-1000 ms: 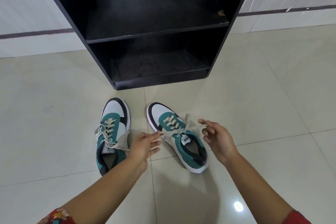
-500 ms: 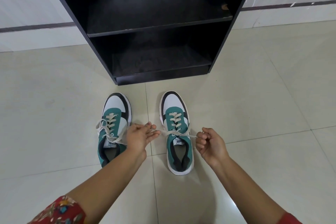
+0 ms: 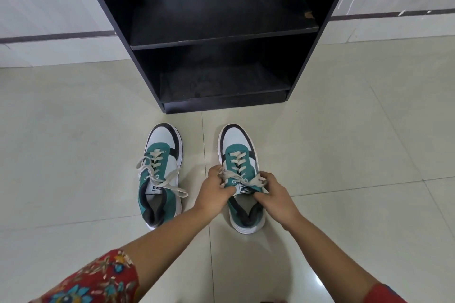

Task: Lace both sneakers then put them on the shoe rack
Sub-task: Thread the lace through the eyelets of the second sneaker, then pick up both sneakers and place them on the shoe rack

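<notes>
Sneakers (image 3: 161,174) — two, teal, white and black, each with one cream lace. Shoe rack (image 3: 221,32) — one, black, two shelves in view. Hands (image 3: 214,194) — two. Patterned red sleeves (image 3: 98,283) — two.

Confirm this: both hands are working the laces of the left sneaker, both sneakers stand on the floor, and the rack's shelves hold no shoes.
One thing is wrong. The head view shows the left hand and right hand on the laces of the right sneaker, not the left sneaker. Both do stand on the floor, and the rack holds no shoes.
</notes>
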Demonstrator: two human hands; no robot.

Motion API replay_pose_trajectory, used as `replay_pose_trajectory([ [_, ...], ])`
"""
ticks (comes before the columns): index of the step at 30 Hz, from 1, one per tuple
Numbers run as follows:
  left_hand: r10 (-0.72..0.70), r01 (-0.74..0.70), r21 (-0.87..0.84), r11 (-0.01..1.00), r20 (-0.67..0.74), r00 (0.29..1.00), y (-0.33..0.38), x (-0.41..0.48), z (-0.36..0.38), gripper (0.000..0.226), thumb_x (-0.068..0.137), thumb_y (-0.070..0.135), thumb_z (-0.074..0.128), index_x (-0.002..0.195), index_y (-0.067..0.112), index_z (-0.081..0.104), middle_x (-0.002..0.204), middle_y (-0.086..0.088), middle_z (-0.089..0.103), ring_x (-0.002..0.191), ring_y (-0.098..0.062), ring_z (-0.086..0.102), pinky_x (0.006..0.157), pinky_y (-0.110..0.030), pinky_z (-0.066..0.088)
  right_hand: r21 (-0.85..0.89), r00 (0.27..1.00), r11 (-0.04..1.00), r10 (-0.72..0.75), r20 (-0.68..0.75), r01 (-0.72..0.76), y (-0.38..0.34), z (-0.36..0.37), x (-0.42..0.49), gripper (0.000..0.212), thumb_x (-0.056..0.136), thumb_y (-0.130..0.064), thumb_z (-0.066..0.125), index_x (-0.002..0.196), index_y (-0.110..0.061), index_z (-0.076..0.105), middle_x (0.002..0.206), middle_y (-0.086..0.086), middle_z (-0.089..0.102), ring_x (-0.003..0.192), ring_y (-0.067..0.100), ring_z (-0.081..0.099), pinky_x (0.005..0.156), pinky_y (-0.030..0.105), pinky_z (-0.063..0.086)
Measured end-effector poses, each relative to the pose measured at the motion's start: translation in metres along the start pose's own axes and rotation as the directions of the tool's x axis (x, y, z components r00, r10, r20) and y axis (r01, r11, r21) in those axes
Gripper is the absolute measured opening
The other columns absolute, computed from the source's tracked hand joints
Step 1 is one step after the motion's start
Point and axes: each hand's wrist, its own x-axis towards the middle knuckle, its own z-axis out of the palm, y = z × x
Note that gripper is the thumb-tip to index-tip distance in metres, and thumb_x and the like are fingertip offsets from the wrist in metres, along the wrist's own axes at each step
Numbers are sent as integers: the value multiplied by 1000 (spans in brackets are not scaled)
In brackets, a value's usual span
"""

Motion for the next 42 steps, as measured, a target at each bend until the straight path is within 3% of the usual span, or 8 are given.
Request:
replay_pose_trajectory([
  [5,96,-120,263,957,105,990,2,-26,-28,74,84,24,66,144,22,23,136,-5,55,118,-22,57,102,-41,45,-59,995,994,-85,50,88,-2,5,-17,73,84,-37,63,141,-29,19,133,1,57,113,27,61,96,46,49],
  [10,458,-226,616,755,-248,854,-27,-67,-81,49,77,30,71,122,23,54,133,-1,55,122,-22,49,102,-39,44,-276,964,923,-256,74,267,-10,9,-49,75,66,-55,74,129,-42,35,132,-11,49,110,15,56,90,31,47],
  [14,160,26,457,889,-364,917,-63,-75,-99,78,58,35,84,126,31,47,150,-12,23,138,-32,24,109,-42,31,-521,962,809,-249,115,272,-12,27,-48,72,65,-53,74,129,-37,46,134,3,45,105,28,61,87,32,50],
  [18,105,9,420,907,-247,963,-80,-67,-102,67,62,27,82,121,23,52,135,-8,39,113,-31,56,89,-30,48,-574,961,777,-265,73,258,-16,43,-36,41,75,-45,67,112,-27,66,130,6,45,90,31,65,79,29,49],
  [28,282,-131,526,840,-216,935,-64,-76,-55,31,62,42,75,74,21,56,96,7,56,75,-20,59,60,-27,46,-611,896,702,-442,32,368,-15,64,-27,39,71,-33,70,108,-20,63,133,7,46,92,31,63,70,35,54],
  [31,416,-209,621,755,-208,885,-47,-80,-60,35,64,47,73,73,20,52,89,7,57,68,-22,58,55,-30,45,-579,833,694,-552,-46,428,-14,51,-38,24,71,-30,70,83,-11,60,117,4,58,73,28,63,53,31,47],
  [36,655,-389,693,607,-159,739,-1,-97,-80,39,66,58,64,72,20,58,126,7,63,67,-17,66,54,-31,54,-595,631,620,-741,-231,511,-38,6,-70,25,66,-26,72,66,-10,53,113,3,65,63,18,57,47,19,37],
  [42,867,-570,708,417,-123,482,81,-122,-103,37,63,43,81,67,21,51,90,-4,72,55,-11,55,58,1,29,-640,411,533,-843,-346,554,-95,-50,-102,31,71,-22,73,60,-9,47,101,7,68,67,12,47,52,15,30],
])
